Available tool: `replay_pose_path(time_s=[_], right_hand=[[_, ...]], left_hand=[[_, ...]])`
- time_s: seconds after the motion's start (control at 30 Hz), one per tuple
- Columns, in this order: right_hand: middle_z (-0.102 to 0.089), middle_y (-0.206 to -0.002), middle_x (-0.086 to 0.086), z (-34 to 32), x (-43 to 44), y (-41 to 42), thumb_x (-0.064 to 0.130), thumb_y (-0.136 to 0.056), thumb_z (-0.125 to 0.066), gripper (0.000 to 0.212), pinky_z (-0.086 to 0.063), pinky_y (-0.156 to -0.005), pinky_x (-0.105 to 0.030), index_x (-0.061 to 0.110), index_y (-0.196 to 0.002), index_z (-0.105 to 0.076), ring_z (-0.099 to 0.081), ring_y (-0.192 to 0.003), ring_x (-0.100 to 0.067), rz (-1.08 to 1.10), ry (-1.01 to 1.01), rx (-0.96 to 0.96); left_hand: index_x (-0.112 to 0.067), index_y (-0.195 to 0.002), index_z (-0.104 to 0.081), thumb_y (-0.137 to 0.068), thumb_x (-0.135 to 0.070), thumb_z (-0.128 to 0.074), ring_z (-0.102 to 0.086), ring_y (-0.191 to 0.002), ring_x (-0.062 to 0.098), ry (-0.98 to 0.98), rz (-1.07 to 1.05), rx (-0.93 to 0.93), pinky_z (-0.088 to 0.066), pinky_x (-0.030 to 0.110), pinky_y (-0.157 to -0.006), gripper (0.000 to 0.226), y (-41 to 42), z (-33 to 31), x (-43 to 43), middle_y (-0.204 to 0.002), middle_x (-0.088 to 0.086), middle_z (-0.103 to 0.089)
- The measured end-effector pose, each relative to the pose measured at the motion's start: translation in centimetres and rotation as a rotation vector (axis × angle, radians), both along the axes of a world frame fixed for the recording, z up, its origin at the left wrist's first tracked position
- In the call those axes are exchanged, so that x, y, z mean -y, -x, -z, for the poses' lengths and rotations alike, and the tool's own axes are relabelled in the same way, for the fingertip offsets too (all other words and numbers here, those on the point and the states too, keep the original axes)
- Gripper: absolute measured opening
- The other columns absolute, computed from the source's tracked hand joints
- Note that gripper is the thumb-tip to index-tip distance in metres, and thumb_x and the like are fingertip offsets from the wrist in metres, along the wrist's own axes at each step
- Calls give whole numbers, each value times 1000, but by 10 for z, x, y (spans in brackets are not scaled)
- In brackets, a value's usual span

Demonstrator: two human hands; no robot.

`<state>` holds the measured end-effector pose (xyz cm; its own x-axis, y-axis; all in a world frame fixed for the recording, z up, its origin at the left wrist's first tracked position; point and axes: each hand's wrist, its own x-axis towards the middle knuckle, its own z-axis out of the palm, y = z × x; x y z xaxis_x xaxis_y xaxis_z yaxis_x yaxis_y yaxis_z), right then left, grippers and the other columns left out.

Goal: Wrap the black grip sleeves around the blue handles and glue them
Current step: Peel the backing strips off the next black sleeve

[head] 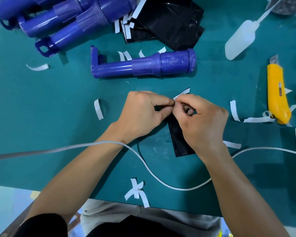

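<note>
Left grip (140,113), right grip (203,120) — sleeve (179,139) (half-hidden)

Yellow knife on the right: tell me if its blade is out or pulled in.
Out. A grey blade tip sticks past the far end of the yellow knife, which lies flat on the table.

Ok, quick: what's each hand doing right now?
Left hand: pinching the sleeve at its top edge.
Right hand: pinching the white strip there.

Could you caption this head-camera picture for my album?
Left hand and right hand pinch a black grip sleeve where its white backing lifts; blue handle beyond.
</note>
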<state>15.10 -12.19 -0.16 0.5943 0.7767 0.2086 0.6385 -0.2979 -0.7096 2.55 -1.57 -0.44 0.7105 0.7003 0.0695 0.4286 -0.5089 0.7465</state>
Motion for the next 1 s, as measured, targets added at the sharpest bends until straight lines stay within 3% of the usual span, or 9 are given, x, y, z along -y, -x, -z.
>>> replay_pose_path(time_s=[0.1, 0.2, 0.33, 0.4, 0.53, 0.67, 0.87, 1.0], right_hand=[[-56, -62, 5, 0, 0, -4, 11, -87, -72, 11, -44, -58, -29, 17, -78, -75, -52, -62, -19, -23, -5, -97], [-61, -66, 3, 0, 0, -6, 8, -86, -71, 11, -45, -61, -24, 15, -78, -74, -53, -63, -18, -40, -28, -148], [-66, -68, 3, 3, -1, -12, 6, -84, -70, 11, -48, -64, -18, 14, -79, -75, -57, -62, -14, -29, -57, -262], [-68, -69, 4, 4, -3, -15, 7, -83, -70, 11, -51, -65, -22, 15, -79, -75, -60, -62, -13, -27, -56, -319], [-71, -74, 6, 4, -5, -17, 9, -81, -69, 11, -55, -66, -25, 17, -77, -75, -64, -63, -13, -26, -35, -375], [-72, -74, 7, 5, -7, -19, 7, -81, -70, 16, -54, -66, -23, 21, -76, -75, -66, -63, -12, -15, -25, -439], [-71, -71, 7, 5, -8, -19, 5, -80, -69, 15, -51, -64, -19, 18, -74, -74, -64, -61, -14, -11, -33, -459], [-71, -72, 5, 6, -9, -19, 6, -79, -69, 13, -52, -63, -21, 18, -74, -73, -64, -62, -19, -8, -32, -473]], left_hand=[[-20, -93, -85, -83, -16, -84, -69, -73, 16, 3, -1, 8, -56, 33, -72, 11, -1, 0, 0, -81, -7, -78], [-22, -93, -85, -83, -17, -82, -71, -76, 16, 24, -7, 13, -58, 35, -76, 11, -1, -1, 1, -84, -9, -78], [-22, -94, -85, -82, -16, -81, -72, -84, 0, 132, -43, 15, -56, 21, -84, 14, -2, -3, 2, -105, -27, -71], [-21, -93, -85, -82, -13, -82, -73, -83, -2, 204, -52, 3, -56, 19, -85, 14, -3, -2, 0, -98, -24, -74], [-22, -89, -84, -81, -9, -84, -73, -74, 6, 315, -61, -12, -61, 31, -81, 15, -4, -1, -4, -81, -14, -77], [-22, -89, -83, -81, -9, -83, -73, -73, 11, 376, -67, -14, -62, 35, -80, 16, -5, 0, -5, -78, -11, -77], [-23, -90, -83, -84, -15, -83, -73, -74, 7, 393, -60, 18, -61, 27, -79, 10, -6, -1, -4, -80, -14, -78], [-31, -90, -80, -86, -11, -82, -71, -73, 0, 418, -66, 36, -56, 17, -76, 20, -7, -2, -5, -81, -19, -77]])
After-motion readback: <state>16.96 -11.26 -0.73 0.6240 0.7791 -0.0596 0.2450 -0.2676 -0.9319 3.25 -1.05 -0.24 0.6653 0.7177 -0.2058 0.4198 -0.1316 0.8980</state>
